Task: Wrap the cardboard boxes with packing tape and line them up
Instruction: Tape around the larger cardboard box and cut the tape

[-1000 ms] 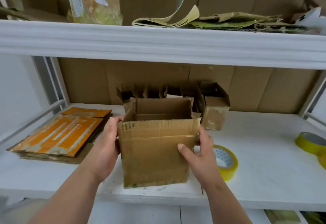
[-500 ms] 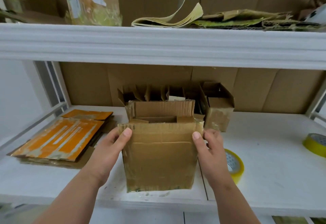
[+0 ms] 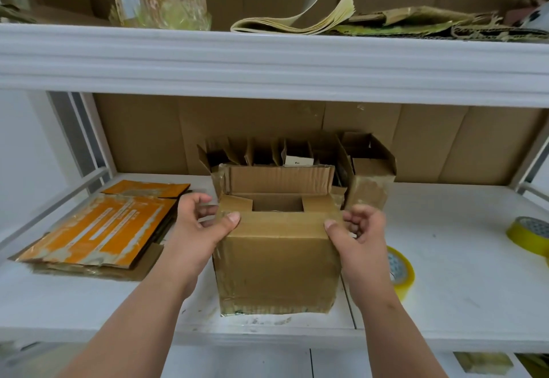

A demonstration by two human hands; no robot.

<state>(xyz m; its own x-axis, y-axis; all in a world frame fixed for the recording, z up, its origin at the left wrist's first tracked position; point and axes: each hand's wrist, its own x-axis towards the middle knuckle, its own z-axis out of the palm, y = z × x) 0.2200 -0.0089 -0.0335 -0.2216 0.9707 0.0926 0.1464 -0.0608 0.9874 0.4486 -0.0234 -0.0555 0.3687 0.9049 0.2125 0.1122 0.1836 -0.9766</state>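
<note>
Folding the near flap down over the cardboard box [image 3: 277, 261] on the white shelf [image 3: 445, 303], the left hand [image 3: 202, 229] and right hand [image 3: 356, 235] each pinch a top corner, holding it closed for taping; a tape roll [image 3: 399, 270] lies just beside.

I have only the one head view, worn and wide-angle, facing forward and slightly down into the white shelf [image 3: 445, 303] from close range; the upper shelf board [image 3: 267, 59] crosses the frame's top, forearms entering from below.

Near flap [image 3: 282, 223] now apparently folded inward
</note>
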